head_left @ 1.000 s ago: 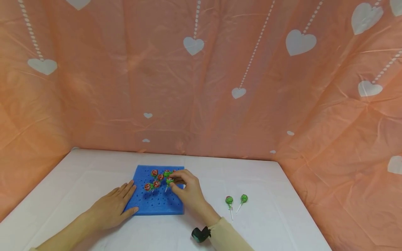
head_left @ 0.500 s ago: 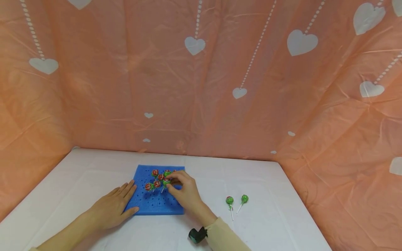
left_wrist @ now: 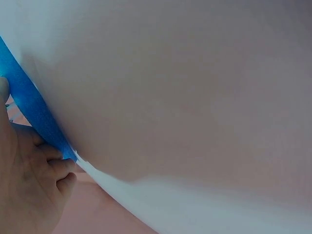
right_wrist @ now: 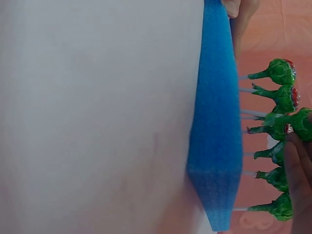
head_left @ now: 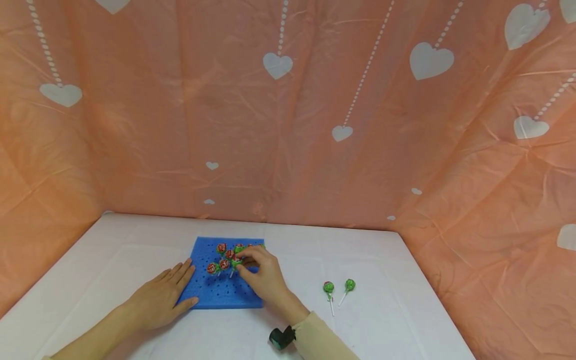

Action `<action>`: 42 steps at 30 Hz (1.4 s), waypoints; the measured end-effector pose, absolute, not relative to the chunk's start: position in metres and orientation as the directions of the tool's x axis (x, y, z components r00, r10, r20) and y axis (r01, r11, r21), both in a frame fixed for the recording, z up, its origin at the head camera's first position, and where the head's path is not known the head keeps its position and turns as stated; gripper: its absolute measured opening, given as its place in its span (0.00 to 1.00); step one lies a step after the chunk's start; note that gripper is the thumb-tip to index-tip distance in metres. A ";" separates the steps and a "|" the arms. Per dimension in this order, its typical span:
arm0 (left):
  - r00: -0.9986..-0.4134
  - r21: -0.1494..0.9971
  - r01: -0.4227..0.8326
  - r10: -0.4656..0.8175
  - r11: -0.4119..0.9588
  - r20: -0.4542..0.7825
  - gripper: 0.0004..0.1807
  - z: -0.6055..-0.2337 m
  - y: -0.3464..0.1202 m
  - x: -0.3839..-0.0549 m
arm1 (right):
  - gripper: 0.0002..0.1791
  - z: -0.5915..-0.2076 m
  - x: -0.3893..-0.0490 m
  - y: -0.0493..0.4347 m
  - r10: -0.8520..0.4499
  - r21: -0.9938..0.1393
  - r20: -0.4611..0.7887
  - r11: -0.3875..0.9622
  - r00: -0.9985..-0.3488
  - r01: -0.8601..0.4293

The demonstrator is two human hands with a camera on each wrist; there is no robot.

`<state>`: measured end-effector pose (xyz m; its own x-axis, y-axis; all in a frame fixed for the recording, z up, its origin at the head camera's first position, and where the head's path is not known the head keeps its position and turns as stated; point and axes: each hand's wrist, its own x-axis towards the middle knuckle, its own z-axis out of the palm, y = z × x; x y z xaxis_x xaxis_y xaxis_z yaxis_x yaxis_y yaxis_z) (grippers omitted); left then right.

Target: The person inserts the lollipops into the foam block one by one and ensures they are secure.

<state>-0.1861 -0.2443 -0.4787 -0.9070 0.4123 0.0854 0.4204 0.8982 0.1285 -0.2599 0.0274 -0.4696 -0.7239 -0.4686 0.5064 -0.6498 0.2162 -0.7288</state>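
Observation:
A blue foam block (head_left: 225,298) dotted with small holes lies on the table, and several lollipops (head_left: 212,268) in red and green wrappers stand in it on white sticks. My right hand (head_left: 265,280) pinches one lollipop (head_left: 236,262) by its wrapped head, between thumb and fingers, above the block. In the right wrist view that green-wrapped lollipop (right_wrist: 303,122) is among the others; whether its stick enters the foam cannot be made out. My left hand (head_left: 162,296) rests flat with fingers spread on the block's left edge. The left wrist view shows its fingers against the foam edge (left_wrist: 36,105).
Two more lollipops (head_left: 328,288) (head_left: 349,285) lie on the white table (head_left: 387,320) to the right of the right hand. A black device (head_left: 281,338) is worn at the right wrist. An orange curtain (head_left: 297,150) with white hearts surrounds the table behind and at the sides.
My right hand has shifted slightly left with the pinched lollipop, then stayed nearly still. My left hand and the foam block keep their places.

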 end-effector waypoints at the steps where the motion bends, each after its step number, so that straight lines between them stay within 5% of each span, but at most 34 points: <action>1: -0.907 0.126 0.421 0.412 0.898 0.087 0.45 -0.479 -0.244 -0.186 | 0.12 -0.470 -0.260 0.027 -0.470 -0.731 0.503 0.216 -0.725 -0.647; 42: -0.906 0.108 0.420 0.411 0.901 0.097 0.45 -0.479 -0.244 -0.185 | 0.15 -0.463 -0.255 0.029 -0.528 -0.728 0.402 0.311 -0.748 -0.610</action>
<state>-0.1851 -0.2435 -0.4787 -0.9064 0.4111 0.0974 0.4203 0.9009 0.1084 -0.2555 0.0290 -0.4627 -0.7483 -0.5280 0.4017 -0.6105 0.3111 -0.7284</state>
